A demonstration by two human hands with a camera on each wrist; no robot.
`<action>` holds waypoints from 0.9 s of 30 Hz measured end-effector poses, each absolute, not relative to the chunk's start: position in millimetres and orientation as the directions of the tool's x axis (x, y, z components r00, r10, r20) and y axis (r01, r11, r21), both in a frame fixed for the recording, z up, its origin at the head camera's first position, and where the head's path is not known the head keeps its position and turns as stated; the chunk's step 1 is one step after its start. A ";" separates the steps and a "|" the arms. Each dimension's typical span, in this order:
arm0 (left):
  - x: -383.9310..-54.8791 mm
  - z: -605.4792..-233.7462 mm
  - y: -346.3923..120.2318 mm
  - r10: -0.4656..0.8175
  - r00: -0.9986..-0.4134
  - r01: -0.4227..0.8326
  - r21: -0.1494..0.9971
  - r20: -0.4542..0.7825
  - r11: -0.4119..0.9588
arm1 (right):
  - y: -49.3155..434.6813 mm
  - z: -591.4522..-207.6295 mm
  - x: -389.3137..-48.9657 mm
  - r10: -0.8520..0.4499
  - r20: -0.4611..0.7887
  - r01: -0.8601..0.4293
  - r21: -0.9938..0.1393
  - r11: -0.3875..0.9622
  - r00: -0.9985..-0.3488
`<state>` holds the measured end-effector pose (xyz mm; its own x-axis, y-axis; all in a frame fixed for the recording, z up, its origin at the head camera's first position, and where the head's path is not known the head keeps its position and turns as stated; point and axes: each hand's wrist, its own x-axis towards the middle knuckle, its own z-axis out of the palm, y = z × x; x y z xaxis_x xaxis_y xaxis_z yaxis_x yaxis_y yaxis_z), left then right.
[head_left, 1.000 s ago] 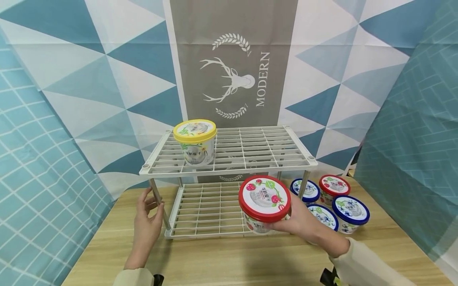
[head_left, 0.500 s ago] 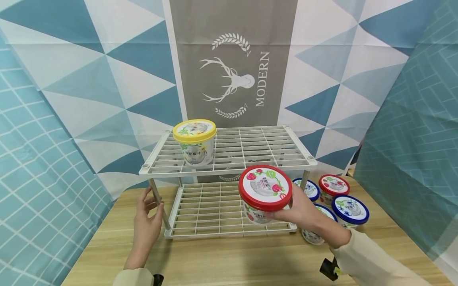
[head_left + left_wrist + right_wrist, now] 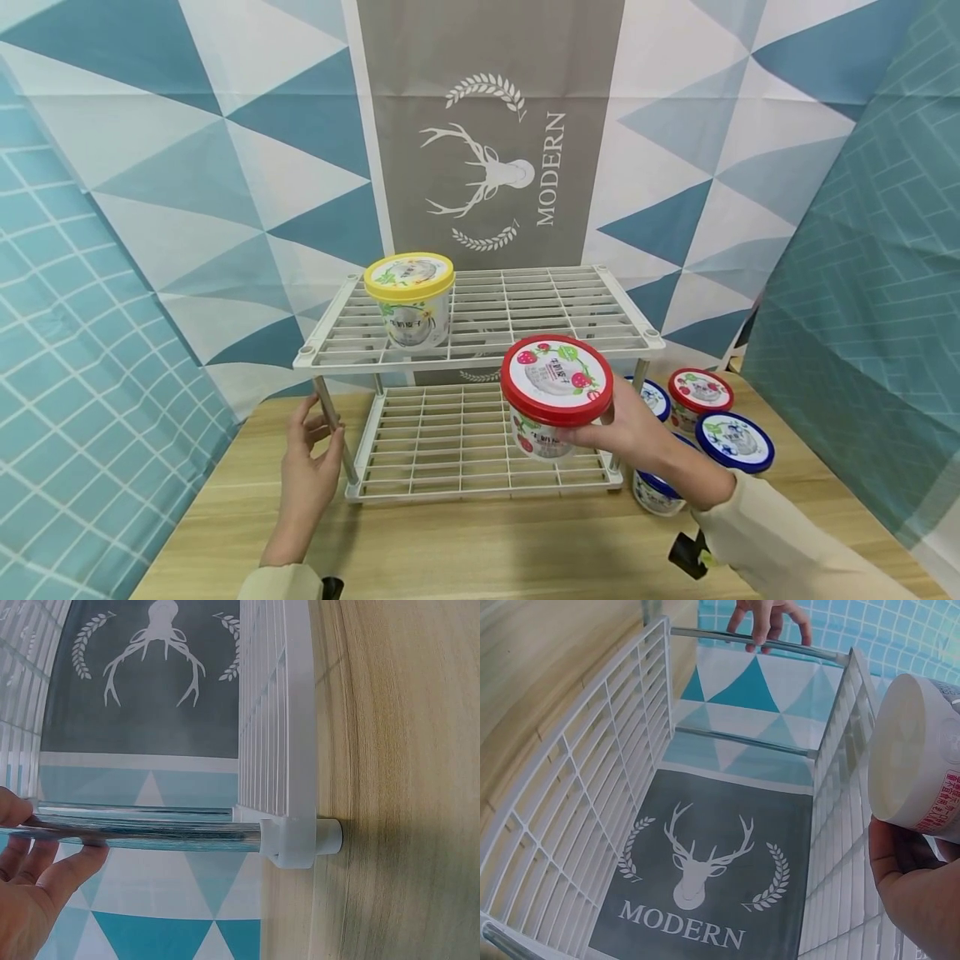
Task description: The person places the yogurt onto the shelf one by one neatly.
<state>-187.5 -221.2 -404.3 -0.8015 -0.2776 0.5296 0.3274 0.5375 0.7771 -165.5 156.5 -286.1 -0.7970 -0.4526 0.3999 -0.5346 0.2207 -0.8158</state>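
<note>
My right hand (image 3: 637, 433) grips a red-lidded tub (image 3: 557, 379) with strawberry pictures on it, upright and off the table. In the head view the tub overlaps the front edge of the upper shelf (image 3: 480, 364) of a white two-tier rack. The right wrist view shows the underside of the tub (image 3: 900, 750) beside that shelf, with my fingers under its side. My left hand (image 3: 307, 479) holds the rack's front left metal post (image 3: 327, 408), thumb and fingers round it in the left wrist view. A yellow-lidded tub (image 3: 408, 279) stands at the upper shelf's left end.
Right of the rack, several tubs stand on the wooden table (image 3: 465, 550): a red-lidded one (image 3: 701, 389) and blue-lidded ones (image 3: 735, 442), partly hidden by my right arm. The rack's lower shelf (image 3: 450, 490) sits low over the table. A patterned cloth (image 3: 480, 50) hangs behind.
My right hand has raised the red-lidded tub from in front of the lower shelf up to the upper shelf's front edge. The left hand has stayed on the post.
</note>
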 end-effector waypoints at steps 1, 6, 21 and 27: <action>-187.1 -404.5 -221.2 -0.276 -0.804 0.325 0.779 0.526 0.536 | 156.4 -285.4 -165.3 -0.453 0.396 -0.530 -0.819 0.220 -0.799; -185.3 -403.5 -221.3 -0.272 -0.827 0.294 0.791 0.492 0.536 | 155.7 -282.0 -165.7 -0.457 0.384 -0.517 -0.830 0.209 -0.802; -185.4 -402.4 -221.4 -0.274 -0.826 0.292 0.790 0.493 0.539 | 154.1 -276.3 -167.3 -0.425 0.398 -0.519 -0.825 0.222 -0.813; -185.9 -403.2 -221.8 -0.275 -0.830 0.289 0.796 0.485 0.531 | 152.4 -273.1 -167.9 -0.410 0.382 -0.499 -0.836 0.229 -0.828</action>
